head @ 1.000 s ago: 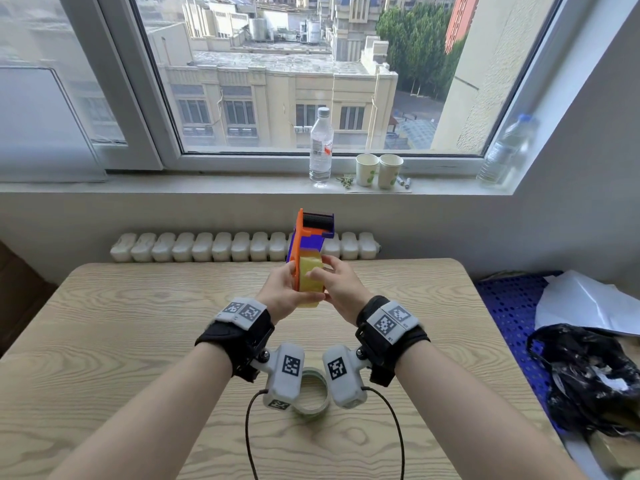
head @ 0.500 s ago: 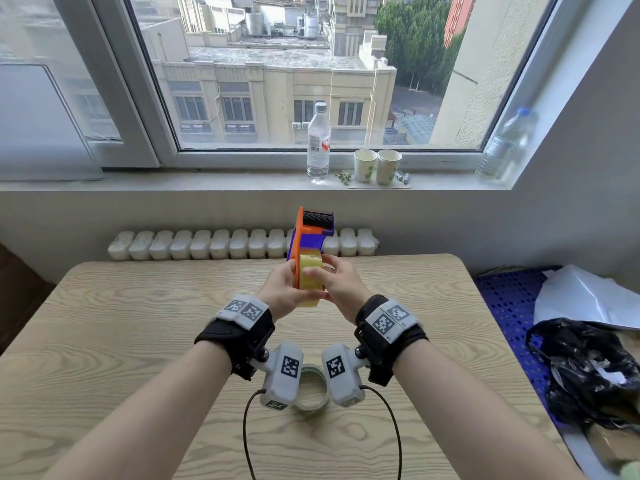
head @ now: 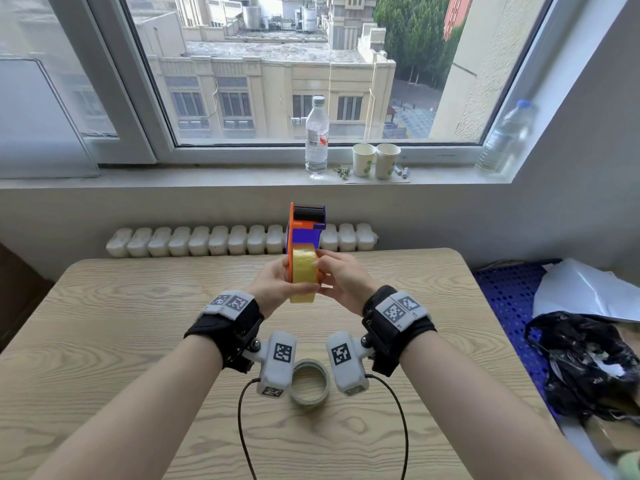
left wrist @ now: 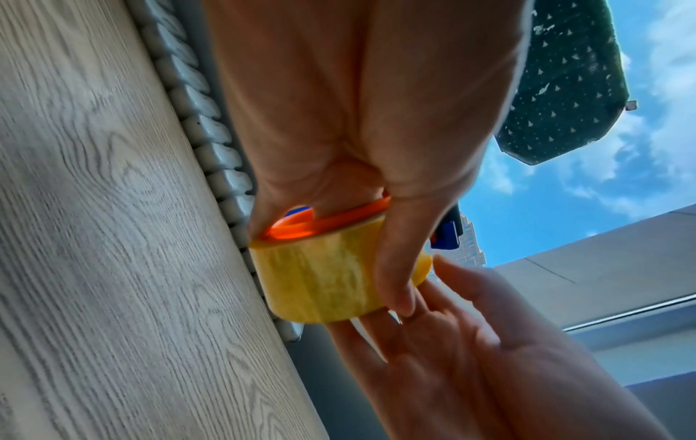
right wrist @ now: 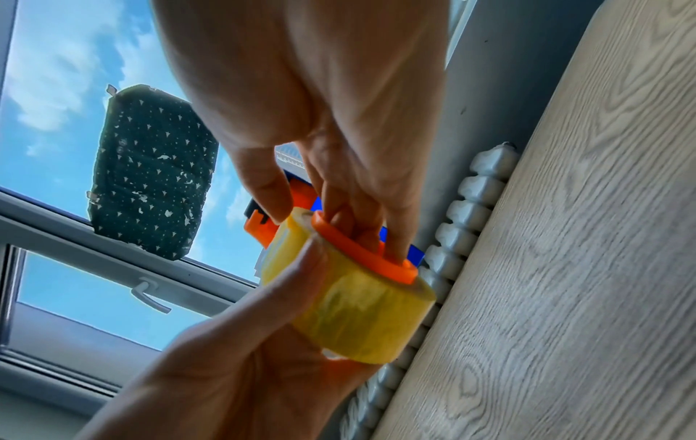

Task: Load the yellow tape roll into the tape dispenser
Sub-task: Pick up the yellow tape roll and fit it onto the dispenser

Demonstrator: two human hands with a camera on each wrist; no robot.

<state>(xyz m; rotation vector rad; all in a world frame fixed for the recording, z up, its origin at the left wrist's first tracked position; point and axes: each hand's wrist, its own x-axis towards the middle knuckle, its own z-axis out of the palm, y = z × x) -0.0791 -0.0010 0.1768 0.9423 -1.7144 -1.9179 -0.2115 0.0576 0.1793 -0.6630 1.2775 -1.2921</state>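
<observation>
The orange and blue tape dispenser (head: 305, 226) stands upright in the air above the table, roller end up. The yellow tape roll (head: 304, 273) sits against its orange side plate, on the orange hub (right wrist: 363, 251). My left hand (head: 282, 284) grips the dispenser from the left: fingers behind the plate, thumb (left wrist: 393, 262) across the roll (left wrist: 320, 282). My right hand (head: 337, 277) holds the roll (right wrist: 361, 315) from the right, thumb on its rim and fingertips (right wrist: 395, 247) inside the hub's ring.
A second, greyish tape roll (head: 309, 381) lies on the wooden table (head: 104, 341) below my wrists. A white ribbed strip (head: 207, 240) runs along the far edge. A bottle (head: 316, 136) and paper cups (head: 375, 161) stand on the sill. A black bag (head: 581, 368) lies at right.
Both hands keep their hold on the dispenser and roll in the same spot. Only the head view has shifted slightly.
</observation>
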